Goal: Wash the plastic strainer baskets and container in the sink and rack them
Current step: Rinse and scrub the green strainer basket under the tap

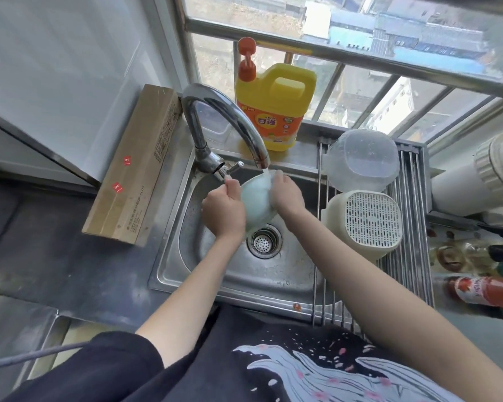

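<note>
Head view: the pale blue container (257, 203) sits under the tap (230, 123) stream, over the sink (273, 274), with the left hand (222, 210) gripping one side and the right hand (286, 194) curled round the other. Best turn it slowly so water reaches every wall. On the rack (413, 256), a clear tub (362, 161) and white strainer basket (366, 221) drain. Its inside is hidden.

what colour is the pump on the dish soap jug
Orange-red, on the yellow dish soap jug; the pump shows clearly in the head view.
</note>
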